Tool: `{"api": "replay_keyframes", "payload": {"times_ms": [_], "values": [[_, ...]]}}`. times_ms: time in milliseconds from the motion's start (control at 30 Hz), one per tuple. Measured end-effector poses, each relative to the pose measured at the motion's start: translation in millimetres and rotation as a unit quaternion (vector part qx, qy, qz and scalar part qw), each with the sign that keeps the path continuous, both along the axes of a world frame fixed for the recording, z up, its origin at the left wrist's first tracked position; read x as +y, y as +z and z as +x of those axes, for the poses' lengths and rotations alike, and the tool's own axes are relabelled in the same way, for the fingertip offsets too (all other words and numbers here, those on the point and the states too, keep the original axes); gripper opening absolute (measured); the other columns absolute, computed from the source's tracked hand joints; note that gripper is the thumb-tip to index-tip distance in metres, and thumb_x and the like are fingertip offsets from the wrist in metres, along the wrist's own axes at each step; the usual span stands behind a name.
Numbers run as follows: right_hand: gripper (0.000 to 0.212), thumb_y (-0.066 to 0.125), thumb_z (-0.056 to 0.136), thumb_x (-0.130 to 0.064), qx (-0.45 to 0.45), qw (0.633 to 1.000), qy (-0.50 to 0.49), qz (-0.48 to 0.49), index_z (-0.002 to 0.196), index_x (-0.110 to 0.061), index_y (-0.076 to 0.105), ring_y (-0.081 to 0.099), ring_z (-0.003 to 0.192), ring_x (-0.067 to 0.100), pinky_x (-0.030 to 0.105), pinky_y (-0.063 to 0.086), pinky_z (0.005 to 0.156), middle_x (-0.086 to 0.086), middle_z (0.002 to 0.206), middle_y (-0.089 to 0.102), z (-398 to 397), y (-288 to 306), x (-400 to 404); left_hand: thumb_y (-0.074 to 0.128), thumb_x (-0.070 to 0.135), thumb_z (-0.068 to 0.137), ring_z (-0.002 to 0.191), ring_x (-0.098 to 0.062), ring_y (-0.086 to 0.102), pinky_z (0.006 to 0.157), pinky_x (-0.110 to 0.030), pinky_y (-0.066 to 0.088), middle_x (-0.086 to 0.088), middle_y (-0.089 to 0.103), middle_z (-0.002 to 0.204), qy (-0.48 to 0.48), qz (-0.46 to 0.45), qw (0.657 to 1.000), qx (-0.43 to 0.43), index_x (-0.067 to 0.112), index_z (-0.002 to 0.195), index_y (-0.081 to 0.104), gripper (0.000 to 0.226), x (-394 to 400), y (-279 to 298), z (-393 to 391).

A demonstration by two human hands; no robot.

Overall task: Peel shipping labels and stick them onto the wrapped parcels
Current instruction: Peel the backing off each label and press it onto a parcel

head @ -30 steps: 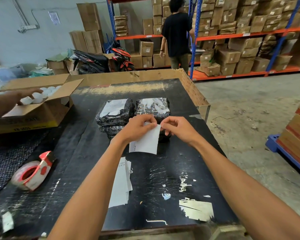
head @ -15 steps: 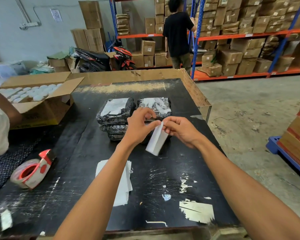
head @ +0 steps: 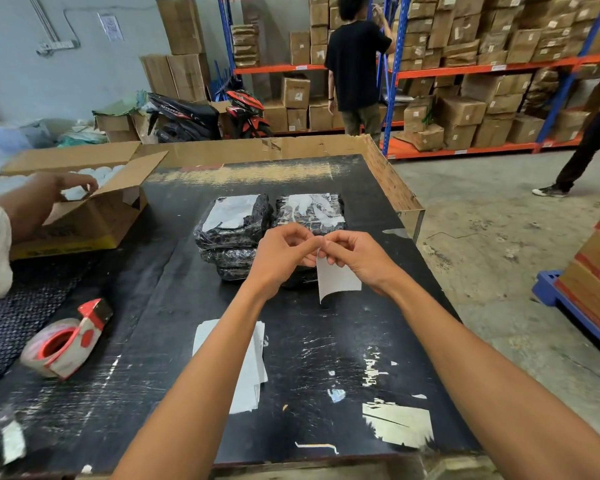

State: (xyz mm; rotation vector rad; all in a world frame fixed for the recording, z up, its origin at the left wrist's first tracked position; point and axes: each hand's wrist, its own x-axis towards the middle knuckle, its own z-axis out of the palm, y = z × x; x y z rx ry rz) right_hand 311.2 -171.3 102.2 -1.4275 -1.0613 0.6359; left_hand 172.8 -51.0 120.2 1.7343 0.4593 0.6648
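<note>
The left hand [head: 284,258] and right hand [head: 357,258] are pinching the top edge of the shipping label [head: 336,278], each grip clamped on it. The label, turned edge-on half a second ago, is now hanging flat-faced, indicating peeling is starting. The wrapped parcels [head: 271,230] are lying on the tabletop [head: 309,358] at 12 o'clock of the hands.

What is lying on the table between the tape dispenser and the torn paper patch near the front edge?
In the head view, a stack of label sheets lies between the tape dispenser and the paper patch, partly hidden by the left forearm.
</note>
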Motion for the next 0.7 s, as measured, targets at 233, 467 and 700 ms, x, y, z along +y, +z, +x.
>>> {"api": "replay_keyframes", "payload": {"times_ms": [233,467,700], "values": [[0.014,0.061,0.100,-0.012,-0.007,1.000,-0.005,-0.008,0.095,-0.003,0.071,0.057,0.067,0.004,0.017,0.044,0.063,-0.005,0.077,0.073,-1.1,2.1,0.7,0.076,0.011,0.082,0.072,-0.028,0.075,0.070,-0.035,0.062,-0.016,0.076,0.078,0.002,-0.022,1.000,0.000,0.006,0.087,0.072,0.009,3.3,-2.8,0.8],[0.017,0.052,0.100,-0.011,0.094,0.994,-0.048,-0.005,0.090,-0.010,0.066,0.065,0.068,0.007,0.019,0.050,0.062,-0.001,0.075,0.072,-3.0,-4.2,10.7,0.072,-0.008,0.085,0.065,-0.024,0.074,0.064,-0.027,0.060,-0.016,0.075,0.075,0.000,-0.116,0.993,-0.038,0.001,0.094,0.069,0.012,1.3,2.0,1.7],[0.010,0.048,0.097,-0.007,0.291,0.945,-0.148,0.004,0.091,-0.012,0.054,0.055,0.064,0.015,0.022,0.045,0.054,0.006,0.074,0.063,-8.1,-20.5,17.1,0.065,-0.012,0.088,0.070,-0.027,0.072,0.069,-0.032,0.063,-0.015,0.074,0.082,-0.011,-0.149,0.988,-0.038,0.001,0.094,0.071,0.015,1.3,0.6,1.4]]}}
